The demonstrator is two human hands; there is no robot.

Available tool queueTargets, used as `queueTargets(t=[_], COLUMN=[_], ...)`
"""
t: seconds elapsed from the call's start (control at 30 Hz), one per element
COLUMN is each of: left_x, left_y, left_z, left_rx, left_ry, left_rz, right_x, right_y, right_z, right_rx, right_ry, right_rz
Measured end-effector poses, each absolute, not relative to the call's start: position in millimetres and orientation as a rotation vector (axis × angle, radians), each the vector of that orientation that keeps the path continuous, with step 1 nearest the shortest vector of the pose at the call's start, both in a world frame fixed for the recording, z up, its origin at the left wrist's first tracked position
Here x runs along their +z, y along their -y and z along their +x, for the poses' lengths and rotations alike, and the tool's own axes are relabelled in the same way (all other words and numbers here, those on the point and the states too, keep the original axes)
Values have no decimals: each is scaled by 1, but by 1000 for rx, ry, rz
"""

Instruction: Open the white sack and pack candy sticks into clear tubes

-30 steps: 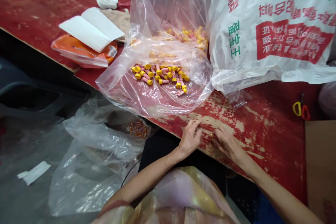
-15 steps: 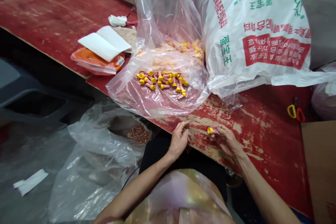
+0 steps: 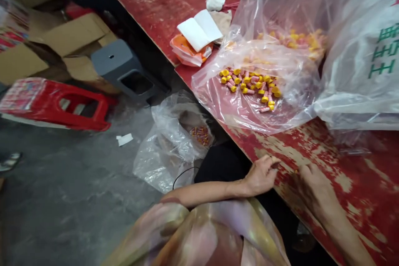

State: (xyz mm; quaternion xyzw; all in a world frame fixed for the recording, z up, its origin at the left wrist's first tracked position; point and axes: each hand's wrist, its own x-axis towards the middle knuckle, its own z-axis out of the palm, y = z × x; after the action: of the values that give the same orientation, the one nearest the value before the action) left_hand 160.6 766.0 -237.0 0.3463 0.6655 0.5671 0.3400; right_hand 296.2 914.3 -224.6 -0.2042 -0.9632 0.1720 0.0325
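Note:
Over the table's front edge, my left hand point(image 3: 263, 174) has its fingers curled together in a pinch; whatever is between them is too small or hidden to make out. To its right, my right hand point(image 3: 314, 185) is turned knuckles up, slightly blurred, with fingers bent closed. A tiny yellow-orange speck shows at its fingertips, but the thing itself is hidden. The two hands are apart. Beyond them, a clear plastic bag point(image 3: 215, 95) lies on the table, holding many small pink-patterned tubes with yellow caps point(image 3: 249, 83).
A white woven sack point(image 3: 358, 95) stands right of the bag. Left on the red table point(image 3: 149, 12) lie folded white paper point(image 3: 199, 29) and an orange packet point(image 3: 187, 52). Below are a plastic-lined container of small tubes point(image 3: 199, 135), a grey stool point(image 3: 115, 60), a red stool point(image 3: 77, 104) and cardboard boxes point(image 3: 75, 35).
My view has swung left, bringing stools and boxes in. My right hand has turned palm down and moved nearer my left; the yellow-capped tube it held no longer shows clearly.

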Motion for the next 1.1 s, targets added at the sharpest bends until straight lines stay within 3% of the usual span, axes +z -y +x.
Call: queueTargets(t=[0.3,0.47,0.57,0.73,0.87,0.97,1.1], left_x=[-235,-239,-240,-260,-297,-307,-284], left_y=[-771,-757,-740,-687,-652,-643,-659], left_z=[156,146,125,63,5,-15,-11], left_rx=[1474,1542,1691,1858,1600,1490,1431], left_ry=[-1686,-1179,-1128,-1591,-2181,-2277,-2728], left_rz=[800,374,103,-167,-356,-269,220], right_x=[-228,-238,-243,-242,-244,-249,-248], right_y=[-911,-861,-830,-832,-862,-885,-926], right_z=[298,260,231,220,249,278,310], right_rx=[592,671,618,622,707,751,609], right_ry=[2739,2547,2502,2447,2357,2165,1864], right_rz=[-666,-564,-356,-343,-750,-1153,-1495])
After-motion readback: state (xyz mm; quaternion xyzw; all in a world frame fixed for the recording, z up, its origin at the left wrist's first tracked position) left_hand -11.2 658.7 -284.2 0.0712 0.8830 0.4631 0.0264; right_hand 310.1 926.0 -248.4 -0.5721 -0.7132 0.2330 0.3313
